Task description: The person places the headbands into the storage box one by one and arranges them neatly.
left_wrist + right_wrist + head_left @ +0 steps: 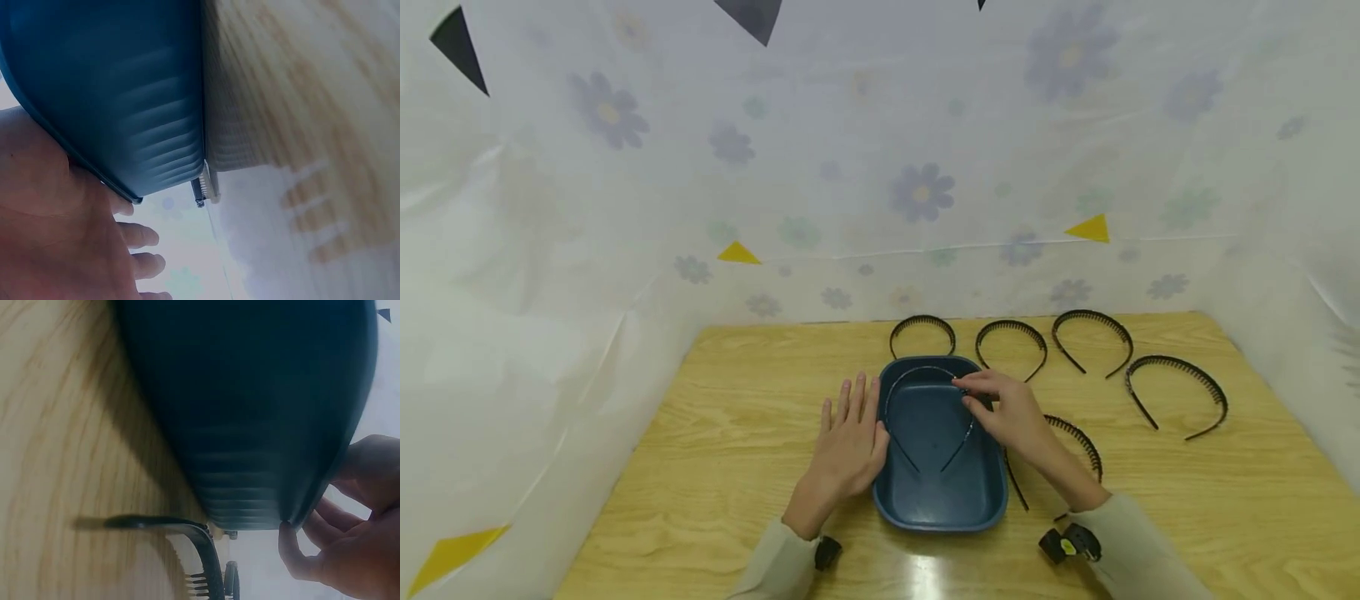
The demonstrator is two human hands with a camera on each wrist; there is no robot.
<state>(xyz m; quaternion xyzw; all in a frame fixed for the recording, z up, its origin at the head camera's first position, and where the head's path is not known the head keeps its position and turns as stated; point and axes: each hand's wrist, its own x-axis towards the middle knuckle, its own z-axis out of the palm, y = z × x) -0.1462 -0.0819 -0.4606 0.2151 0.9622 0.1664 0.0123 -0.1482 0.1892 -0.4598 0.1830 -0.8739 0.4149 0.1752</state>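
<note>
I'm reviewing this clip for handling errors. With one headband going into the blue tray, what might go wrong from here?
1. The right hand holds the headband in the tray only at its top arc; its prongs could spring or tilt it out.
2. The left hand merely rests flat against the blue tray, so the tray may slide.
3. The right forearm lies over another headband and might drag it.

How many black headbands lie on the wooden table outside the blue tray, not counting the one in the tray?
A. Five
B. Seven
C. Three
A: in the head view, four headbands lie beyond and right of the blue tray, and a fifth headband lies partly under the right hand, which holds the headband in the tray.
</note>
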